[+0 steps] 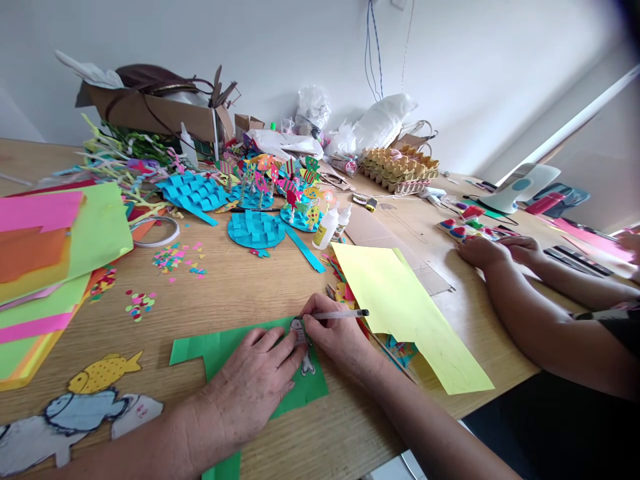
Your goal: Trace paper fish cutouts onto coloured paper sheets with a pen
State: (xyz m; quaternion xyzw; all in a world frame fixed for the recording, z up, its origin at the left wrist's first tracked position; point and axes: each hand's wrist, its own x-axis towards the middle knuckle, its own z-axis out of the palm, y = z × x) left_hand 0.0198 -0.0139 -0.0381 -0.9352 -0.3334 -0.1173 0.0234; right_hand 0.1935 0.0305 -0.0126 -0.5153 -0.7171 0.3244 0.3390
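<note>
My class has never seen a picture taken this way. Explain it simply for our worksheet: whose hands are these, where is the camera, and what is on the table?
There is no robot here, just a person working bare-handed. The one picture comes from a camera on that person's head, looking forward and down, so the forearms reach in from the bottom.

The left hand lies flat over green paper and a small paper fish. The right hand holds a pen, its tip beside the fish.

On the table are a yellow fish cutout, blue woven paper, glue bottles and egg cartons. The arms at the right edge belong to somebody else.
</note>
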